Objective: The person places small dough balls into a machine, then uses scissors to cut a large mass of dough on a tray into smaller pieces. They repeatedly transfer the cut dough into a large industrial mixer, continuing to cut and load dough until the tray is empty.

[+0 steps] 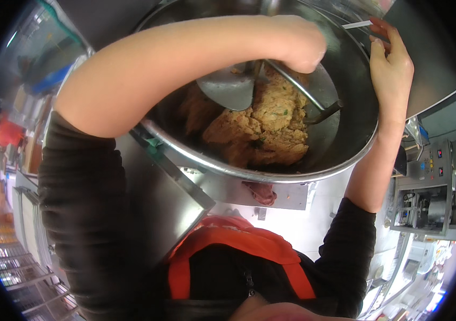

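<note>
A large steel mixing bowl (pixel 252 175) stands in front of me, tilted. In it lies a lumpy tan mixture (pixel 278 108) with green flecks, like dough or seasoned mince. My left hand (pixel 304 46) reaches across into the bowl, bent at the wrist above the mixture. Its fingers are hidden, so what it holds cannot be seen. Below that forearm show a flat steel blade (pixel 230 90) and a metal mixing bar (pixel 298 82) with a bent end. My right hand (pixel 392 60) is at the bowl's right rim, fingers loosely curled, fingertips at the end of a thin white strip (pixel 358 25); a grip on it is unclear.
A steel counter (pixel 163 192) with a hard corner lies left of the bowl. Beneath the bowl, a dark reddish cloth or lump (pixel 262 193) sits by a metal panel. A machine with control buttons (pixel 424 184) stands at right. Shelving (pixel 23 257) is at lower left.
</note>
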Tool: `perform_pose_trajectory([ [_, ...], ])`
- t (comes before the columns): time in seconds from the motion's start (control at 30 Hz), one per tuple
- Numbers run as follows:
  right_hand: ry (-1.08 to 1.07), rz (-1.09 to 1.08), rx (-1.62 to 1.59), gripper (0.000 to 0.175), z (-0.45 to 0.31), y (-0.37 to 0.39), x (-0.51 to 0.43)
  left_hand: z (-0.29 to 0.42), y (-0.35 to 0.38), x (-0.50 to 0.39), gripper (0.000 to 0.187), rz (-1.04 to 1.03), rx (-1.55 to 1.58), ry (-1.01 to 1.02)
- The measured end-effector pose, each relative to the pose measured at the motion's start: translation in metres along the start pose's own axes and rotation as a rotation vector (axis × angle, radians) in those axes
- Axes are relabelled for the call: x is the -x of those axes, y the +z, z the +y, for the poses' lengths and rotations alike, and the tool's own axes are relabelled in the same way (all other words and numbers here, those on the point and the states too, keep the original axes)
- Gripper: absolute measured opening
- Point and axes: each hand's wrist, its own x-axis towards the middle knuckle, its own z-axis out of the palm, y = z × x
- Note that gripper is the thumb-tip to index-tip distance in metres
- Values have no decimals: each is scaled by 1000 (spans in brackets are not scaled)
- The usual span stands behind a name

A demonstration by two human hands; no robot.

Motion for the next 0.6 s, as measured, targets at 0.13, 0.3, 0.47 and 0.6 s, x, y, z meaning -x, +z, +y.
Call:
perform_pose_trajectory([
  [0.13,-86,96,-163,25,-4,-1,2,5,-51,47,33,86,172,-10],
  [0.3,-29,406,-421,25,-14,-41,54,-14,-82,254,34,324,352,-164],
  [0.47,113,768,-121,24,35,-46,236,-33,-29,513,34,742,418,-876],
  [0.6,666,-293,15,25,37,7,440,11,103,710,52,538,317,-1685],
])
